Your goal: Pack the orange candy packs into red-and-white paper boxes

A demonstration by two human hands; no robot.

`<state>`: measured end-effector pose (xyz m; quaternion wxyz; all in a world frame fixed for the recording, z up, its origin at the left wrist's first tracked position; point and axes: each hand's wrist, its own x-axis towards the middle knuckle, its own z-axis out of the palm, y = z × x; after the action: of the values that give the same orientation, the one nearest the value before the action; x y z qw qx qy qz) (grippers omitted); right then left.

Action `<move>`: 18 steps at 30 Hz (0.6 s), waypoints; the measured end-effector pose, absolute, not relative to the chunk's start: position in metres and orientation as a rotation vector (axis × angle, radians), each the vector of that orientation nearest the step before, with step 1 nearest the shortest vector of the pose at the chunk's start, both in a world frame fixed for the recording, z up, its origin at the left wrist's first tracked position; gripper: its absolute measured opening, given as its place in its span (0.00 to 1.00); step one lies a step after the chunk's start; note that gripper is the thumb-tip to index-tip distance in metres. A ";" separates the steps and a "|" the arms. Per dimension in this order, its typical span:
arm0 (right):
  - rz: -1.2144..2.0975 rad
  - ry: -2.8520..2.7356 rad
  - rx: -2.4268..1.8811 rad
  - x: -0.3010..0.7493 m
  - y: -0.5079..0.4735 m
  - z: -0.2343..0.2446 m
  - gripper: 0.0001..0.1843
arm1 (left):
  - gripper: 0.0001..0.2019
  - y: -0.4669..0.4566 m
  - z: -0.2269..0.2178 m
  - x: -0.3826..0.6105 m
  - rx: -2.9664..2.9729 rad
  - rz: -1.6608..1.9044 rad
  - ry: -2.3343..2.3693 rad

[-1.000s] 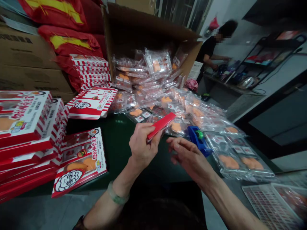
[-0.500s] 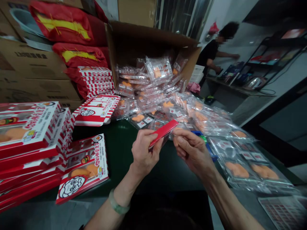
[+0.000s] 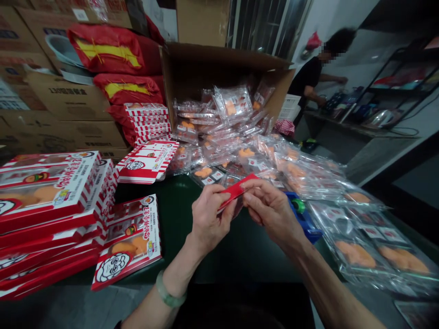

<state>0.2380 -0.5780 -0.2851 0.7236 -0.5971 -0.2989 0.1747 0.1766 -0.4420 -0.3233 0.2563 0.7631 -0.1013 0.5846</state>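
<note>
A flat red card strip is pinched between my two hands above the dark green table. My left hand grips its lower end, and the fingers of my right hand press on its upper end. Part of the strip is hidden by my fingers. Just right of my right hand lies a blue tape dispenser, apart from it. Clear plastic packets holding orange pieces are heaped beyond and to the right. Printed red-and-white boxes are stacked to the left.
An open cardboard carton full of packets stands at the table's far end. Red sacks and brown cartons are piled at back left. A co-worker stands at a bench by a metal shelf.
My right hand has moved left from beside the strip and now presses on it. The strip sits lower and flatter between my hands. The whole view has shifted slightly.
</note>
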 end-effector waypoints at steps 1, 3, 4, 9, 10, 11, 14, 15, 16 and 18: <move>0.409 -0.654 -1.326 0.239 -0.578 -0.285 0.13 | 0.09 -0.441 -0.322 0.177 2.088 1.564 -0.284; 0.441 -0.645 -1.332 0.241 -0.577 -0.286 0.13 | 0.10 -0.439 -0.321 0.177 2.113 1.521 -0.300; 0.452 -0.645 -1.326 0.242 -0.576 -0.287 0.14 | 0.10 -0.438 -0.320 0.177 2.116 1.509 -0.303; 0.488 -0.691 -1.278 0.248 -0.578 -0.294 0.16 | 0.07 -0.434 -0.316 0.178 2.056 1.478 -0.270; 0.487 -0.706 -1.287 0.249 -0.579 -0.295 0.16 | 0.07 -0.432 -0.316 0.179 2.037 1.449 -0.255; 0.490 -0.723 -1.302 0.250 -0.581 -0.294 0.16 | 0.06 -0.429 -0.315 0.180 2.014 1.411 -0.239; 0.509 -0.790 -1.361 0.251 -0.590 -0.289 0.17 | 0.03 -0.418 -0.313 0.187 1.933 1.290 -0.222; 0.513 -0.811 -1.382 0.251 -0.593 -0.286 0.18 | 0.02 -0.413 -0.313 0.190 1.914 1.250 -0.231; 0.512 -0.831 -1.405 0.251 -0.597 -0.283 0.18 | 0.02 -0.409 -0.312 0.193 1.899 1.213 -0.240; 0.498 -0.885 -1.470 0.250 -0.604 -0.276 0.19 | 0.02 -0.402 -0.309 0.199 1.872 1.142 -0.238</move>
<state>0.2504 -0.6038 -0.2757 0.6267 -0.6411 -0.3859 0.2173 0.1991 -0.4020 -0.3094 0.4512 0.7573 -0.0963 0.4621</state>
